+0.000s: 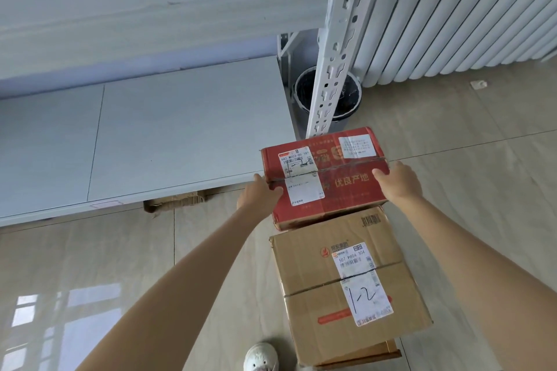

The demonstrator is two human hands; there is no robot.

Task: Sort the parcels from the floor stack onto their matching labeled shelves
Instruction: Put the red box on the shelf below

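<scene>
A red parcel (340, 181) with white shipping labels is held between both hands, at the right end of the low white shelf (168, 135). My left hand (259, 193) grips its left side and my right hand (398, 182) grips its right side. Below it, on the floor stack, sits a brown cardboard parcel (316, 295) whose label is hand-marked "12"; another flat brown box edge (376, 351) shows beneath it. A higher white shelf (135, 9) runs above.
A perforated white shelf post (334, 54) stands just behind the red parcel, with a black bin (349, 96) behind it and a white radiator (458, 15) to the right. Crumpled cardboard (171, 202) lies under the low shelf. My white shoe (260, 357) is beside the stack.
</scene>
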